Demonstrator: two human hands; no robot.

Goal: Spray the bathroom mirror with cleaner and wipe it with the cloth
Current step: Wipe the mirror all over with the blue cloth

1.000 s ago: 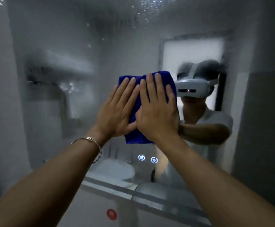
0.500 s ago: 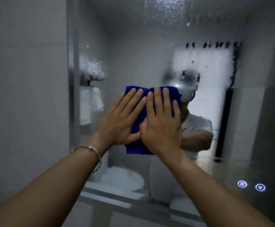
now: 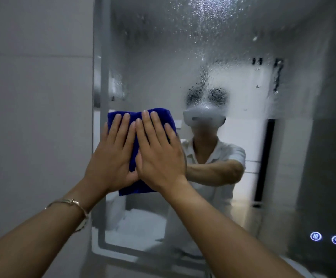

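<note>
The bathroom mirror (image 3: 243,47) fills the middle and right of the head view, covered with spray droplets and mist, thickest at the top. A folded blue cloth (image 3: 135,189) lies flat against the glass near the mirror's left edge. My left hand (image 3: 111,159) and my right hand (image 3: 159,155) press side by side on the cloth with straight fingers. A thin bracelet circles my left wrist. No spray bottle is in view.
A grey tiled wall (image 3: 37,117) borders the mirror on the left. Two lit round touch buttons (image 3: 326,238) glow at the mirror's lower right. A person in a headset and white shirt is reflected behind the cloth. A ledge runs below the mirror.
Both hands have slid the cloth leftwards across the glass, from around the mirror's middle to its left edge. The view has followed to the left, bringing the tiled wall into view.
</note>
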